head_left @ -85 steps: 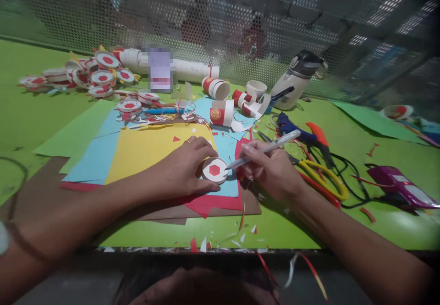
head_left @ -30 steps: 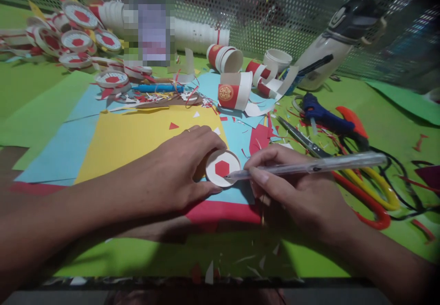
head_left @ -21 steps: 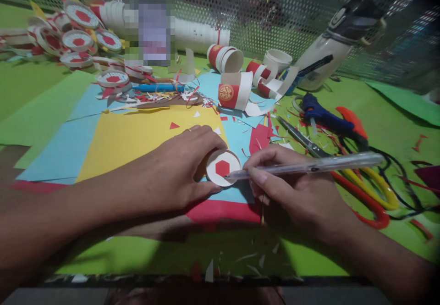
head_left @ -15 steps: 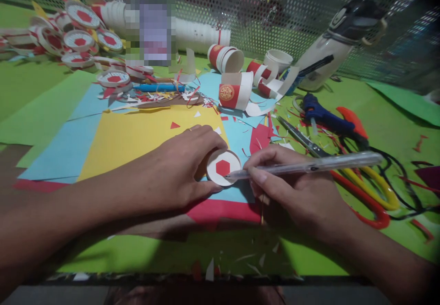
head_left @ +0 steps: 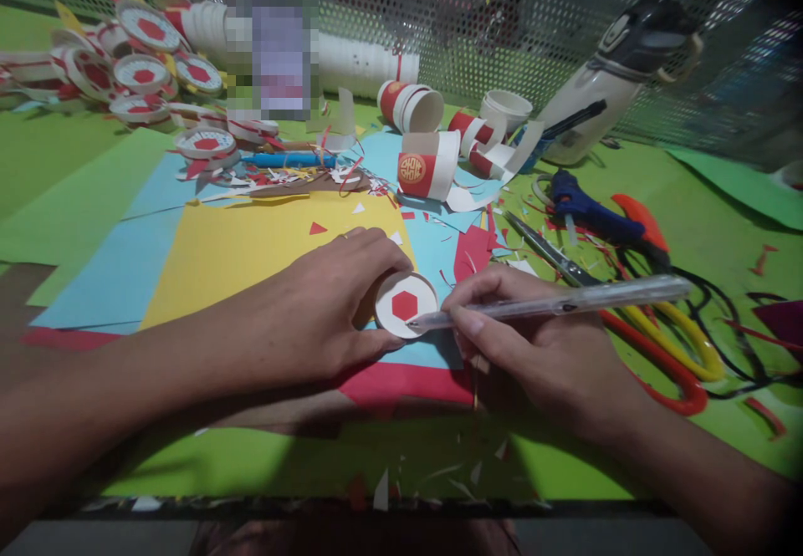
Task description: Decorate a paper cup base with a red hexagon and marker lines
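Observation:
My left hand (head_left: 342, 305) is closed round the left side of a small round white paper cup base (head_left: 384, 312), thumb below and fingers above. A red paper hexagon (head_left: 405, 305) lies in the middle of its face. My right hand (head_left: 520, 330) grips a clear-barrelled pen (head_left: 602, 297), held nearly level. The pen's tip meets the white face at the lower edge of the hexagon. Sheets of blue, red and yellow paper (head_left: 251, 247) lie under the hands.
Scissors (head_left: 674, 343) with red and yellow handles and a blue glue gun (head_left: 580, 205) with a black cord lie at right. Behind are cut paper cups (head_left: 432, 167), a bottle (head_left: 590, 96) and a blurred upright phone-like shape (head_left: 281, 58). Decorated cup bases (head_left: 143, 75) are heaped at back left.
The view has shifted very slightly. Both hands, the cup base and the pen keep almost the same places, with the pen tip still at the hexagon's lower edge.

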The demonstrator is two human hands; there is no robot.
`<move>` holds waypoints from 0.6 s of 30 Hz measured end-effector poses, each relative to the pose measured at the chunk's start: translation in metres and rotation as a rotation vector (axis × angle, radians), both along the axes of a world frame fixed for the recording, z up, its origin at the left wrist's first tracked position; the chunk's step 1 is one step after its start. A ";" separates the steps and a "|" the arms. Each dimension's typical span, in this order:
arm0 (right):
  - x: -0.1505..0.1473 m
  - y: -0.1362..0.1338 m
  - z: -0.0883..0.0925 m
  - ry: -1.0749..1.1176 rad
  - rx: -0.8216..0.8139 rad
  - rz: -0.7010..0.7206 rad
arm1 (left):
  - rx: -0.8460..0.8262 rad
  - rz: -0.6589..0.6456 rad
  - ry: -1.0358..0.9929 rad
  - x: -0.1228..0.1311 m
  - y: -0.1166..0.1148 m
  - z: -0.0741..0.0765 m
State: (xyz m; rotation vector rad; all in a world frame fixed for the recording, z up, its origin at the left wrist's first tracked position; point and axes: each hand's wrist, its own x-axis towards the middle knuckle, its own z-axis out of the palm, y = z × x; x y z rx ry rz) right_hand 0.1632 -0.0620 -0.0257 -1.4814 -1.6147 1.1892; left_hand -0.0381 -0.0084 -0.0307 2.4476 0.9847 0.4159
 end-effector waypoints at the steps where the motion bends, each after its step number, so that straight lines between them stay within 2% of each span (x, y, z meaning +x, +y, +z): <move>1: 0.000 0.000 0.000 0.005 -0.001 0.000 | -0.001 -0.001 0.001 0.000 0.000 0.000; 18: 0.000 -0.001 0.001 0.003 -0.029 0.013 | -0.003 0.002 -0.001 0.000 0.001 -0.001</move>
